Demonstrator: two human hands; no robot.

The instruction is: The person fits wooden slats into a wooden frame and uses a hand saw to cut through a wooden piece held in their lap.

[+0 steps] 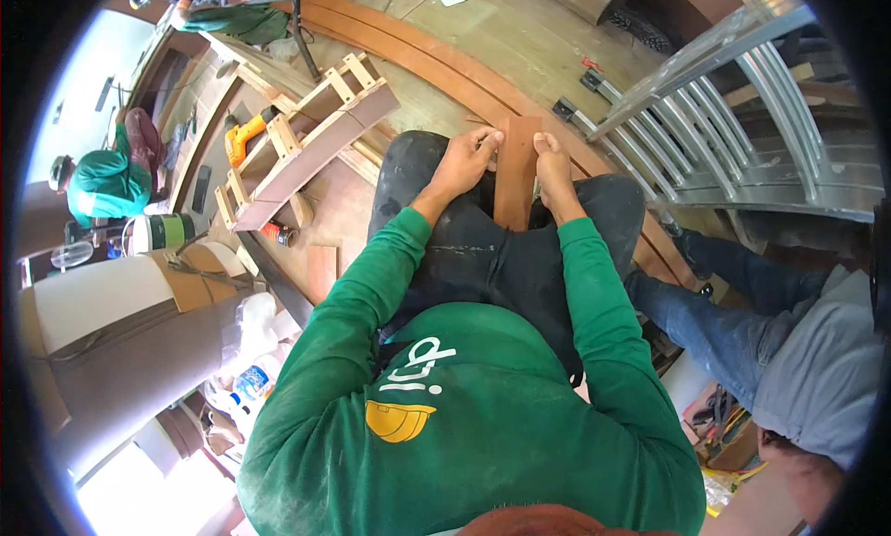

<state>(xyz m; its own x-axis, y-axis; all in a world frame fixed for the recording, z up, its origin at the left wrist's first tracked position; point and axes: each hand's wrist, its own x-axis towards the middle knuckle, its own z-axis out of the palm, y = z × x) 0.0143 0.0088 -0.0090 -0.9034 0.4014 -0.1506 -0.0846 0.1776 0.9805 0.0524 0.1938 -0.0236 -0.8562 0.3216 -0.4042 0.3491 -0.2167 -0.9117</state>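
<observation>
Between my knees stands a reddish-brown wooden block [516, 176], long and narrow, its lower end near my lap. My left hand [467, 165] is closed at the block's left edge near the top, thumb and fingers bent. At the right edge my right hand [557, 170] grips it, thumb uppermost and the other fingers partly hidden behind the wood. Both forearms are in green sleeves, and the block lies over my dark trousers [464, 248].
Left of my knees is a curved wooden frame [316, 151] with an orange power drill [247, 137] beside it. Long curved boards [436, 67] pass beyond my hands. A metal ladder [715, 118] lies right. One person [111, 179] crouches far left; another in jeans [724, 322] is close right.
</observation>
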